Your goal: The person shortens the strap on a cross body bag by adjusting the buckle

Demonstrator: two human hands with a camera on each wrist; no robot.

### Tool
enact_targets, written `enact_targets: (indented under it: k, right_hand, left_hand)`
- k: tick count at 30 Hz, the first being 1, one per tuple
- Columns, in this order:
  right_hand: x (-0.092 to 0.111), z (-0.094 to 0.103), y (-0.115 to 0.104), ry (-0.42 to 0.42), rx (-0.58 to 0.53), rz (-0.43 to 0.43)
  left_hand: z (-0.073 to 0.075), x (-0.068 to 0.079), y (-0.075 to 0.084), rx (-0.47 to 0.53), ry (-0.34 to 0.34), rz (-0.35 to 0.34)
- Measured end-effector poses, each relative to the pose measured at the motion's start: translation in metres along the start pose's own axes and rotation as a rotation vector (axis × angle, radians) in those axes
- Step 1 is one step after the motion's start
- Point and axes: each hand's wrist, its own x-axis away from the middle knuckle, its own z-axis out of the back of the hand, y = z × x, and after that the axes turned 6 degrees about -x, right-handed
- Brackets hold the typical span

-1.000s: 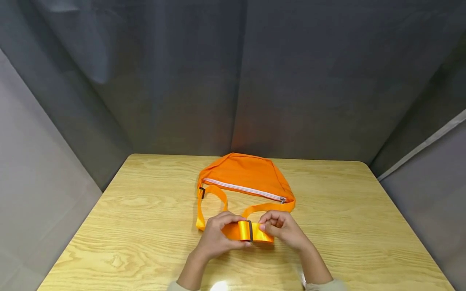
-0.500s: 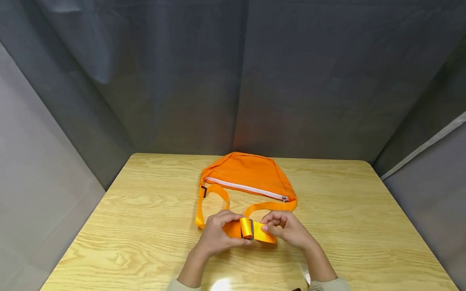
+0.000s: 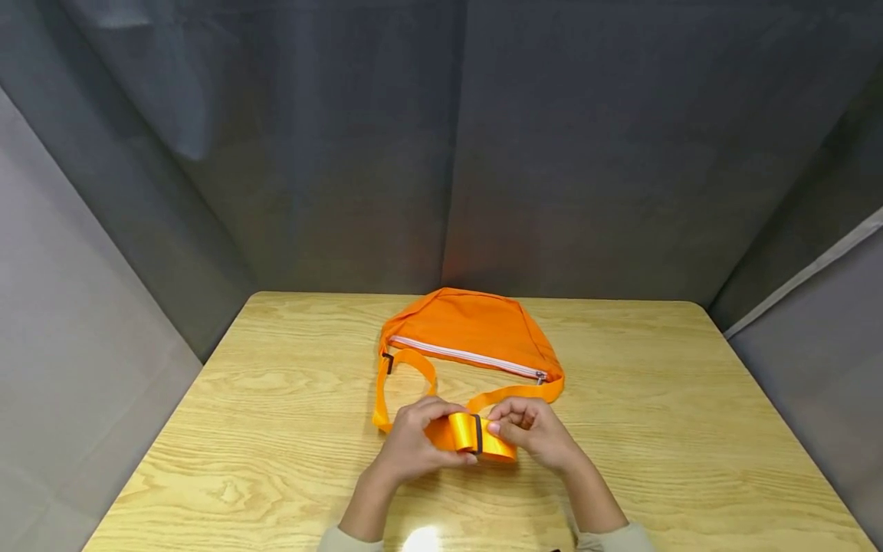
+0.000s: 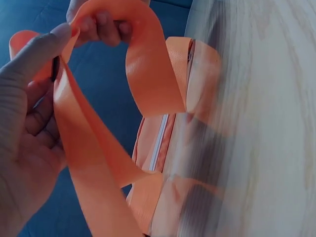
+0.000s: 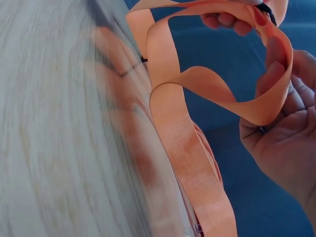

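Observation:
An orange bag [image 3: 476, 330] with a white zipper [image 3: 462, 356] lies on the wooden table, its orange strap [image 3: 410, 357] looping toward the person. My left hand [image 3: 412, 445] pinches the strap at a dark slide buckle [image 3: 478, 435], thumb below and fingers above. From the other side my right hand [image 3: 536, 431] pinches the strap just right of the buckle. In the left wrist view, two lengths of strap [image 4: 89, 158] hang from the left hand [image 4: 29, 128]. The right wrist view shows a strap loop [image 5: 266, 106] passing in front of the right hand [image 5: 286, 133].
A second black strap fitting [image 3: 388, 363] sits at the bag's left end. The zipper pull [image 3: 540, 376] is at the right end. Behind the table [image 3: 690, 429] hangs a dark grey curtain [image 3: 586, 153], with lighter grey panels at both sides.
The strap loop at the buckle narrowed and turned half a second ago, and now lies broad and flat again. The right hand has shifted slightly left, closer to the buckle.

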Motion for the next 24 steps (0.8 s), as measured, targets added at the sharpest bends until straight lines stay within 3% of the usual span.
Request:
enact_targets:
  k: [7,15,24]
  right_hand:
    - [0.002,0.004,-0.002,-0.004,-0.023,-0.006]
    - [0.007,0.014,-0.004,-0.057,0.110,-0.100]
    - [0.006,0.010,0.002,-0.053,-0.003,0.002]
  left_hand:
    - [0.004,0.003,-0.003,0.028,0.015,0.001]
    - [0.006,0.006,-0.005,0.080,-0.006,0.001]
    - [0.000,0.002,-0.003,0.069,-0.057,-0.009]
